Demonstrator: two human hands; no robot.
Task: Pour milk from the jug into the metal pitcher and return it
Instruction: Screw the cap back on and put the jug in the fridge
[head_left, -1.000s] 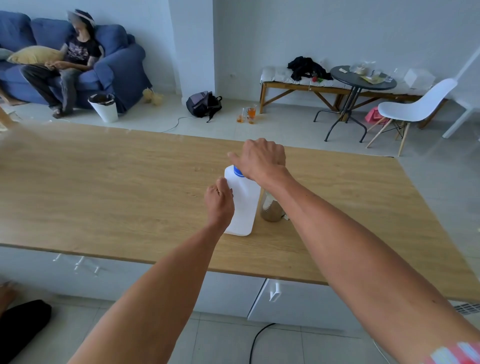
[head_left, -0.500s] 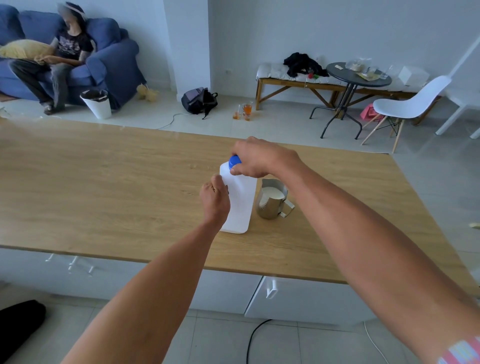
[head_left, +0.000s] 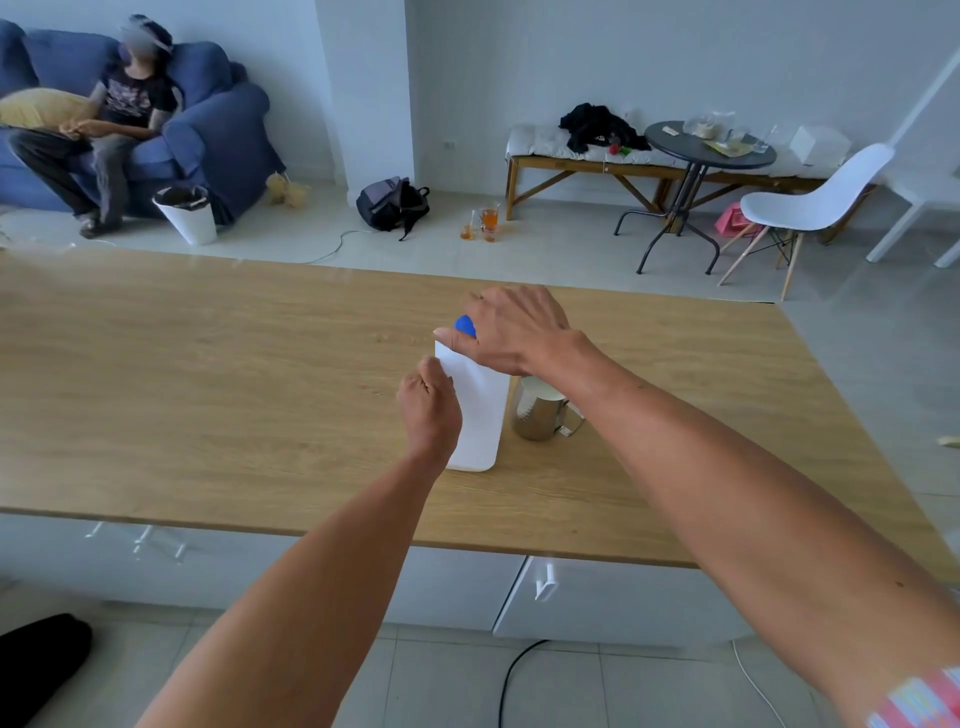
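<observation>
A white plastic milk jug (head_left: 480, 410) stands upright on the wooden table (head_left: 208, 389). My left hand (head_left: 430, 410) grips its left side where the handle is. My right hand (head_left: 511, 332) is curled over the jug's top, fingers and thumb around the blue cap (head_left: 465, 326). Right beside the jug, touching or nearly so, stands the metal pitcher (head_left: 540, 413) with milk in it and its handle pointing right. My right wrist hides part of the pitcher's rim.
The table's near edge runs above white drawers (head_left: 545, 587). Beyond the far edge lie open floor, a backpack (head_left: 392, 202), glasses of orange drink (head_left: 483, 223), a round black table (head_left: 701, 150), a white chair (head_left: 810, 202). A person sits on a blue sofa (head_left: 218, 130).
My right hand has turned on the blue cap, its fingers rotating around it. The jug and pitcher stay in place. My head has shifted, so the pitcher shows more.
</observation>
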